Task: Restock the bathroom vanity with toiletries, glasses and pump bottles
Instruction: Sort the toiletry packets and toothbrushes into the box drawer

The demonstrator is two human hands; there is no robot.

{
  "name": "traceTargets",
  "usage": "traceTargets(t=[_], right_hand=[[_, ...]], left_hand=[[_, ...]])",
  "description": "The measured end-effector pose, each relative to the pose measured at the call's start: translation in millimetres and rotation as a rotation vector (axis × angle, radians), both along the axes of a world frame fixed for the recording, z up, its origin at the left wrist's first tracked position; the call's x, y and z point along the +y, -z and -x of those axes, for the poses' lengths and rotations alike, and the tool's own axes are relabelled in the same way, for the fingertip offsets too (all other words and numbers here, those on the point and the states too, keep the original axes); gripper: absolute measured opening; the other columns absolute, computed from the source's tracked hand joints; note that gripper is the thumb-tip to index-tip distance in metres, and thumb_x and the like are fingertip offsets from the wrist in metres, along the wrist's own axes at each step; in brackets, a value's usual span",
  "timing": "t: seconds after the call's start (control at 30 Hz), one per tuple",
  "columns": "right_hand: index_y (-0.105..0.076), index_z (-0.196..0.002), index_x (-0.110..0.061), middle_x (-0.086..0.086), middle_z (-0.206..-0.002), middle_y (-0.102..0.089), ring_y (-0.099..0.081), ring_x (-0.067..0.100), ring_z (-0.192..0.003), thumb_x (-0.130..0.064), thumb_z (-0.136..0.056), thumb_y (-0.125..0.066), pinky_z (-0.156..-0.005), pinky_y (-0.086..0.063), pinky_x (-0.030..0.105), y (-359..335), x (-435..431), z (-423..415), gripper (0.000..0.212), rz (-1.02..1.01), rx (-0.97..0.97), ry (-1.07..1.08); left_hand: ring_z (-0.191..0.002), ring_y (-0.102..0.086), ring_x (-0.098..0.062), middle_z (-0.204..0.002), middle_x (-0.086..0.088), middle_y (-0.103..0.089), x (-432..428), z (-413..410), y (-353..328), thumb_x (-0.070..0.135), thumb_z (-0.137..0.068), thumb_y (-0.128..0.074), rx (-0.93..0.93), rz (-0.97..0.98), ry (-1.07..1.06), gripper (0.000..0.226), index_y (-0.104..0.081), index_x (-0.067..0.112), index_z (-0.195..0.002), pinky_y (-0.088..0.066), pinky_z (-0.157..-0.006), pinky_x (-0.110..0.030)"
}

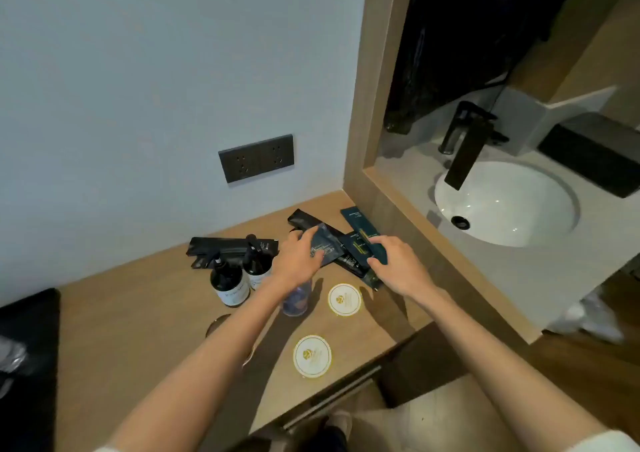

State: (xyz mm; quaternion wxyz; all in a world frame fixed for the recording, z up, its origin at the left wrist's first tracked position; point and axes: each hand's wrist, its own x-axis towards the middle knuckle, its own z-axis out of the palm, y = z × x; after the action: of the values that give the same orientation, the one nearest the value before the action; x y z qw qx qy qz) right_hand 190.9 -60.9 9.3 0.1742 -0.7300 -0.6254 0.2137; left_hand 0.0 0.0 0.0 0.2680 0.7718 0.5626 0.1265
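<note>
Left hand (298, 259) pinching a glossy dark sachet (323, 245), right hand (394, 266) seemingly gripping a flat teal packet (367, 235).

We see a dimly lit scene in soft, even light. Our forearms cast broad, blurred shadows across the wooden counter (145, 316). Small highlights glint in the white sink basin (519, 209). The wide lens bends the wooden frame (367, 105) and stretches the edges. The whole frame looks slightly soft; bottle labels (232, 294) stay unreadable.
</note>
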Motion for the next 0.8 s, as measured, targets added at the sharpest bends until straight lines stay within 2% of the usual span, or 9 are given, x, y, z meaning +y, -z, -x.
traceTargets(t=[0.2, 0.4, 0.5, 0.6, 0.7, 0.8], right_hand=[[-0.037, -0.142, -0.018, 0.006, -0.146, -0.039, -0.041, 0.029, -0.128, -0.029, -0.093, -0.055, -0.103, -0.039, 0.044, 37.3, 58.0, -15.7, 0.054, 0.159, -0.081, 0.053], [-0.021, -0.148, -0.026, 0.004, -0.157, -0.019, -0.026, 0.030, -0.140, -0.041, -0.093, -0.050, -0.112, -0.027, 0.045, 76.4, 92.6, -25.3, 0.065, 0.333, -0.161, 0.016], [-0.013, -0.150, -0.029, 0.009, -0.159, -0.007, -0.018, 0.041, -0.142, -0.046, -0.093, -0.048, -0.112, -0.025, 0.051, 93.8, 100.1, -29.1, 0.069, 0.418, -0.217, -0.044], [-0.005, -0.150, -0.032, 0.014, -0.159, -0.002, -0.014, 0.046, -0.141, -0.046, -0.095, -0.045, -0.110, -0.027, 0.054, 106.1, 102.7, -32.3, 0.070, 0.486, -0.272, -0.080], [-0.003, -0.151, -0.030, 0.016, -0.158, -0.004, -0.015, 0.047, -0.141, -0.040, -0.096, -0.042, -0.107, -0.031, 0.054, 113.7, 101.7, -30.7, 0.068, 0.487, -0.342, -0.081], [-0.006, -0.151, -0.024, 0.018, -0.157, -0.010, -0.020, 0.047, -0.139, -0.034, -0.095, -0.043, -0.103, -0.038, 0.051, 116.4, 101.6, -27.7, 0.068, 0.449, -0.418, -0.081]], left_hand=[[-0.136, -0.027, -0.039, -0.154, -0.018, -0.012, 56.3, -28.7, 48.4, 0.033, -0.092, -0.054, 0.063, 0.168, -0.070, 0.068, -0.017, 0.025, -0.148, -0.031, -0.110, -0.048], [-0.142, -0.005, -0.042, -0.156, -0.017, 0.010, 90.0, -38.5, 83.4, 0.047, -0.079, -0.068, 0.167, 0.275, -0.040, 0.096, -0.002, 0.038, -0.148, -0.019, -0.114, -0.051], [-0.141, 0.005, -0.046, -0.155, -0.021, 0.015, 100.7, -43.6, 95.1, 0.044, -0.071, -0.076, 0.199, 0.293, -0.014, 0.109, 0.003, 0.042, -0.147, -0.014, -0.113, -0.056], [-0.140, 0.012, -0.046, -0.155, -0.020, 0.015, 107.8, -44.4, 101.8, 0.034, -0.069, -0.080, 0.170, 0.306, -0.011, 0.114, 0.002, 0.043, -0.147, -0.006, -0.112, -0.060], [-0.140, 0.009, -0.048, -0.156, -0.018, 0.009, 110.0, -41.0, 110.4, 0.029, -0.068, -0.080, 0.185, 0.285, -0.006, 0.113, -0.001, 0.042, -0.146, -0.006, -0.111, -0.063], [-0.136, -0.011, -0.043, -0.152, -0.015, -0.006, 111.0, -38.3, 113.7, 0.031, -0.063, -0.081, 0.203, 0.204, -0.021, 0.111, -0.008, 0.040, -0.146, -0.022, -0.108, -0.058]])
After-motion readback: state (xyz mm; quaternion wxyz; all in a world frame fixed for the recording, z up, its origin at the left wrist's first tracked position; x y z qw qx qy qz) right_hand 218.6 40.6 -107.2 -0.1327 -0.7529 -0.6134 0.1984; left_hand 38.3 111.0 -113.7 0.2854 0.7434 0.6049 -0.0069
